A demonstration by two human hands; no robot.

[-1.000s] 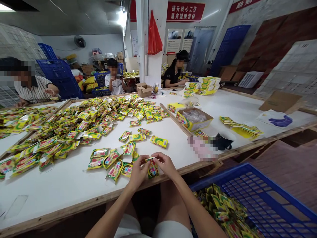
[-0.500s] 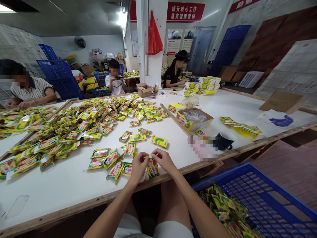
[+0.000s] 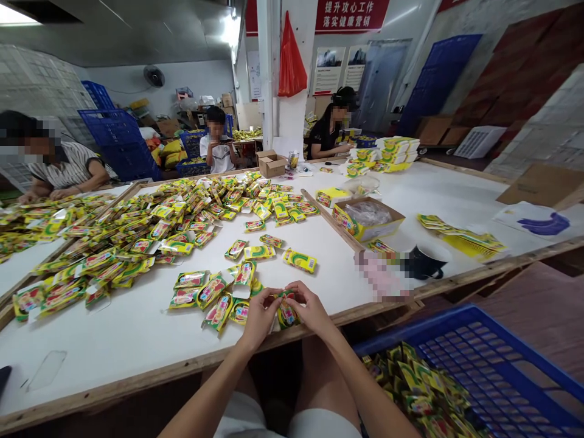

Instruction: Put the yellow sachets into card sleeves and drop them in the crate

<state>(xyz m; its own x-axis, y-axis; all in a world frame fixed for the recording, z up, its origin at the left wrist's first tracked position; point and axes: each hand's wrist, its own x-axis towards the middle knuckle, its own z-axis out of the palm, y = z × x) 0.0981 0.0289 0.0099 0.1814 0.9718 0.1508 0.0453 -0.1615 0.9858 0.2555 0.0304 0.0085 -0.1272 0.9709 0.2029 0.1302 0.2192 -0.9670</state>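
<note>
Close to the table's front edge, a small yellow-green box point(image 3: 287, 314) with a red picture lies between my hands. My left hand point(image 3: 261, 313) pinches its upper left end, fingers closed. From the other side my right hand point(image 3: 310, 307) grips the same end, its fingers bent over the box. Just left of my hands lie several similar small boxes point(image 3: 218, 310), some with white end flaps standing open. Beyond my fingers a few more lie singly, among them a yellow box point(image 3: 300, 260).
A large heap of small boxes point(image 3: 150, 231) covers the table's left half. A wooden strip point(image 3: 331, 220) divides the tabletop. Right of it stand an open carton point(image 3: 369, 219) and a dark cup point(image 3: 424, 263). A blue crate point(image 3: 474, 359) with small boxes sits low right. Co-workers sit across the table.
Both hands have moved down over the small box's upper end and now cover more of it. The whole view has shifted slightly, so the scene sits further right.
</note>
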